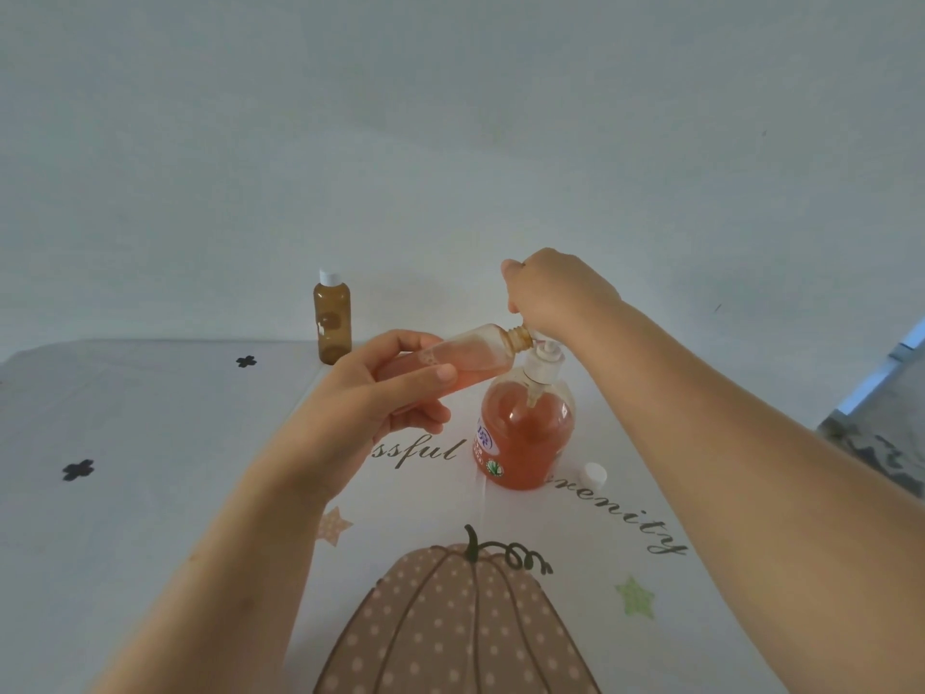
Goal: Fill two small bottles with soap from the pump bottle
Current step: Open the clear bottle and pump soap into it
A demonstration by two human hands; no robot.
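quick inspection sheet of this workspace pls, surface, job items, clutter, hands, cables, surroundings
surface: table cloth printed with a pumpkin, stars and script
job's things: pump bottle upright, holding orange soap; small bottle uncapped, tilted, mouth at the pump spout, partly filled; second small bottle capped, upright at the far edge; loose white cap beside the pump bottle
clutter: nothing seen
grippers: left hand holds the tilted bottle; right hand on the pump head
cables: nothing seen
surroundings: plain wall

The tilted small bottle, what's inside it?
Orange soap partly fills the small bottle, uncapped. The left hand hides its lower end, so the full amount is unclear.
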